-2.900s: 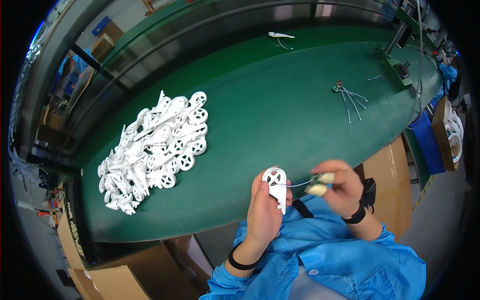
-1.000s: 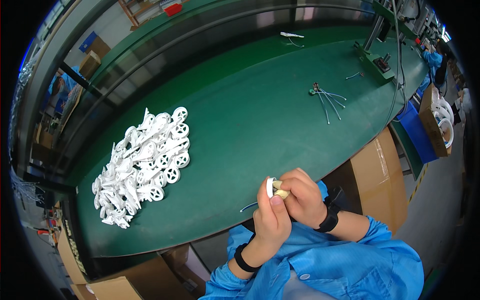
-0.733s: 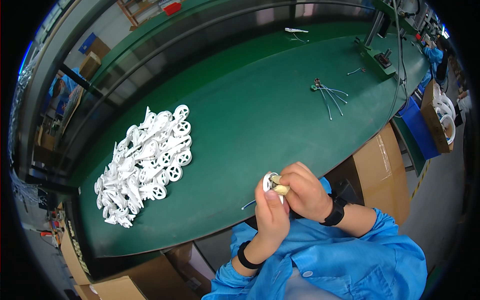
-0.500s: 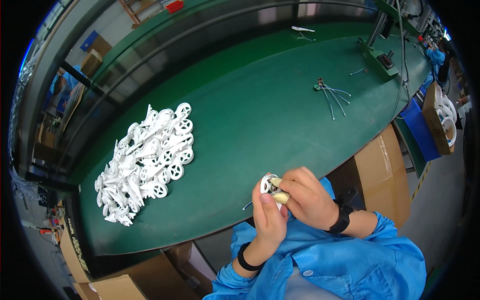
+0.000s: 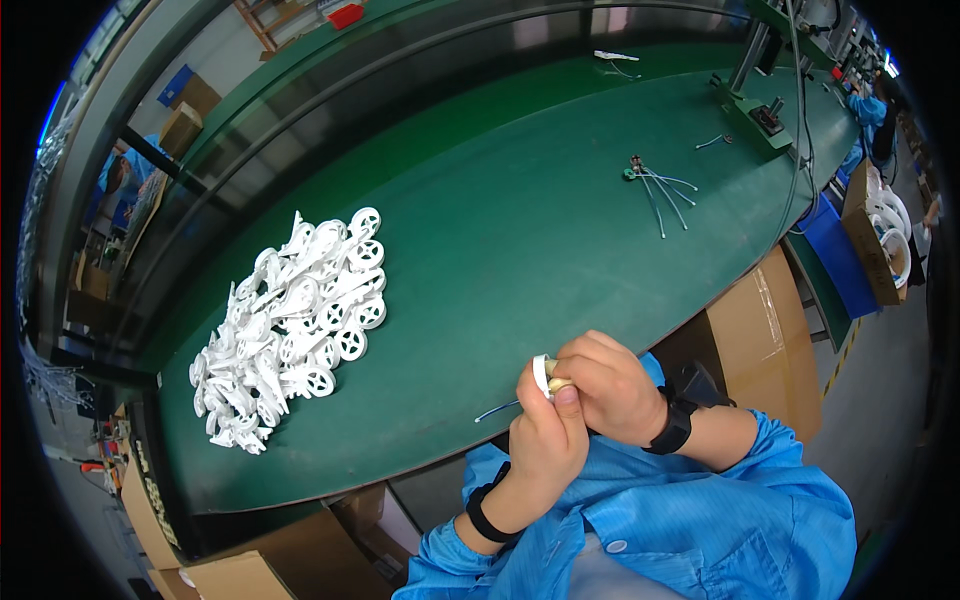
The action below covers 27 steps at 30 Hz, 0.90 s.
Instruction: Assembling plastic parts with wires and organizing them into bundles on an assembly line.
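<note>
Over the table's front edge, my left hand [image 5: 545, 435] is closed around a white plastic part [image 5: 541, 374] with a round ring end, now seen nearly edge-on. A thin dark wire [image 5: 497, 410] sticks out to the left from beside this hand. My right hand [image 5: 612, 390] meets it from the other side, its fingers bent in a pinch against the ring's inner face. Pale yellow finger cots [image 5: 560, 383] cover its thumb and a fingertip. What lies between those tips is hidden.
A heap of similar white parts [image 5: 300, 300] lies on the green table [image 5: 480, 250] at left. Farther right are small wired motors [image 5: 636, 170], another wired piece [image 5: 725, 138] and a green press stand [image 5: 755, 125]. Cardboard boxes [image 5: 765, 340] stand beside the table; people work beyond.
The white part has turned from showing its open ring face to nearly edge-on. My right fingers have closed in tighter against it, and more of the wire shows at left.
</note>
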{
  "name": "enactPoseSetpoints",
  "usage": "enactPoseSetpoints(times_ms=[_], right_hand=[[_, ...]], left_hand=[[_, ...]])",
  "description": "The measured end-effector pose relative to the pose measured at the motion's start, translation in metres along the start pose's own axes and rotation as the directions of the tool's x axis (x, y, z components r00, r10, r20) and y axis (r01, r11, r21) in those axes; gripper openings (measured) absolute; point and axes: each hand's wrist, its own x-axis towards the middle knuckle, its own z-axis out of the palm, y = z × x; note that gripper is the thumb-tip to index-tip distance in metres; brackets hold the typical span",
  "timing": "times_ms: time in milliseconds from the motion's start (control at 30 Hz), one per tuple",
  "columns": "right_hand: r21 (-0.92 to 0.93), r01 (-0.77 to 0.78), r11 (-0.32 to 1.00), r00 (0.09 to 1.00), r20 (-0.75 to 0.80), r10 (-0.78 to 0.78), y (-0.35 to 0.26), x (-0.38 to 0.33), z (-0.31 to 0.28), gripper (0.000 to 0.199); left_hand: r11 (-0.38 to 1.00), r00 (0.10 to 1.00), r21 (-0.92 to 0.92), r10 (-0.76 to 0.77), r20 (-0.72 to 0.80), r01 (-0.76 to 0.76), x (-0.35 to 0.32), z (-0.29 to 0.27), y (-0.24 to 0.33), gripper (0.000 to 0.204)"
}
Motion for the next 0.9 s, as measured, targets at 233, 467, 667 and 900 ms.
enactPoseSetpoints(times_ms=[233,467,667,900], right_hand=[[0.079,-0.061,0.995,0.998,-0.027,0.063,-0.001,-0.002,0.007,0.021],[-0.044,-0.011,0.999,0.999,-0.042,0.009,-0.021,0.001,0.001,0.034],[-0.039,0.016,0.999,0.997,-0.078,-0.019,-0.016,-0.002,0.004,0.034],[-0.079,0.049,0.996,0.998,-0.044,-0.053,-0.011,-0.008,0.004,0.033]], left_hand=[[0.971,0.989,-0.200,0.115,-0.092,-0.132,0.008,-0.001,-0.017,0.047],[0.708,0.990,-0.692,-0.129,0.064,0.137,0.004,-0.021,0.005,0.059],[0.700,0.994,-0.706,-0.094,0.059,0.108,0.007,-0.018,0.001,0.057],[0.208,0.906,-0.889,-0.211,0.367,0.409,0.011,-0.022,-0.009,0.042]])
